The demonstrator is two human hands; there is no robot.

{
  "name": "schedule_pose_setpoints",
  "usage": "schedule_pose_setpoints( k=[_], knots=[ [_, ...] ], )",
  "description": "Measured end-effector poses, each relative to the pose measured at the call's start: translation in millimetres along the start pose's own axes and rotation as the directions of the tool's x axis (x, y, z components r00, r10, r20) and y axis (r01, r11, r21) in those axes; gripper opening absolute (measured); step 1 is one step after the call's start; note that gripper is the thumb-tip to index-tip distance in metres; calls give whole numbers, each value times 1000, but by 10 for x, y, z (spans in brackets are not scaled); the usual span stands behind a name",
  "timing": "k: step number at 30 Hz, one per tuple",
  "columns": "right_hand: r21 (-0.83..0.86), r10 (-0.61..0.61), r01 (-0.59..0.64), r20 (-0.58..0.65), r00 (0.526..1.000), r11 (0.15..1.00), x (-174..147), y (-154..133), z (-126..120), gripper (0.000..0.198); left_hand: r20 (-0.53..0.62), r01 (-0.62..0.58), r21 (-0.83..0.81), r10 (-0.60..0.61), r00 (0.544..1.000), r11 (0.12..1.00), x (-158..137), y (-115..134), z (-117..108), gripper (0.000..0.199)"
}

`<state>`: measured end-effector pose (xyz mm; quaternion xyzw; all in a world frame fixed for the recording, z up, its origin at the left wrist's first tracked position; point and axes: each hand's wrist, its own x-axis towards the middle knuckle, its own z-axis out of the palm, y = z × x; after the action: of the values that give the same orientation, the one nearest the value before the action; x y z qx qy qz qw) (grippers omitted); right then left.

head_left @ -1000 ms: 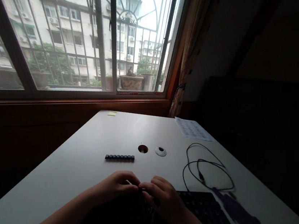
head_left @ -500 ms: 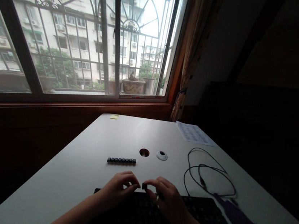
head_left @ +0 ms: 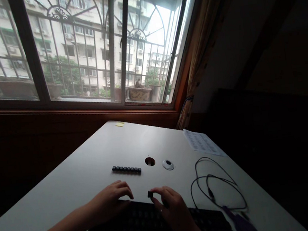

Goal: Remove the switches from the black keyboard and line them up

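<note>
The right hand's grip is clamped on a small black key between thumb and forefinger, a pinch that likely suits so small a piece, near the keyboard's far edge and toward the near side of the worktop. Bent fingers on the left hand hang by the keyboard's far-left corner, though shadow hides whether that grip holds anything. A row of keys lies between keyboard and the worktop's far edge, presumably lined up so none strays.
</note>
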<state>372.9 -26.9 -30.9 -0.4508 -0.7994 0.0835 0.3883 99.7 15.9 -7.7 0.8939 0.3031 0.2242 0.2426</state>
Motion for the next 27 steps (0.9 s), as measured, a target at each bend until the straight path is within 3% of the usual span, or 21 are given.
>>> schedule_pose_setpoints(
  k=[5,11,20,27],
  knots=[
    [12,25,-25,5,1000,1000,15,3,24,24,-32,-14,-149,10,999,989,-245,-137,-74,15],
    [3,53,-53,10,999,999,15,11,14,24,-24,-26,-305,19,1000,952,-296,-177,-148,21],
    [11,133,-133,10,991,991,51,25,-18,23,-18,-15,-331,9,1000,943,-293,-277,-137,21],
    [-34,215,-214,60,975,976,275,75,-253,20,5,11,-339,-10,1000,941,-281,-386,-110,20]
  ],
)
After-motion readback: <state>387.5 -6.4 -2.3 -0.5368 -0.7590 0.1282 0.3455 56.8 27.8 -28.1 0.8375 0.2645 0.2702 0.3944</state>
